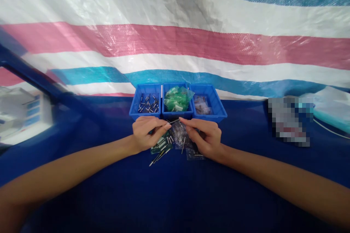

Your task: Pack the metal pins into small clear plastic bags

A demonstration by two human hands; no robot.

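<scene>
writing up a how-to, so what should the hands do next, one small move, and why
I'd probably ease the right hand off and leave the thin metal piece in the left hand: both seem to pinch it near its ends, and the left hand is nearer the left blue bin, where similar-looking loose metal pieces lie.

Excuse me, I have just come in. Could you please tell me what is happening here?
A person pinches a thin metal pin in the left hand; the right hand has a fingertip at its other end. More pins and small plastic bags lie below, on the blue table. Behind stand three blue boxes, holding loose metal pieces, green bags and clear bags.
</scene>
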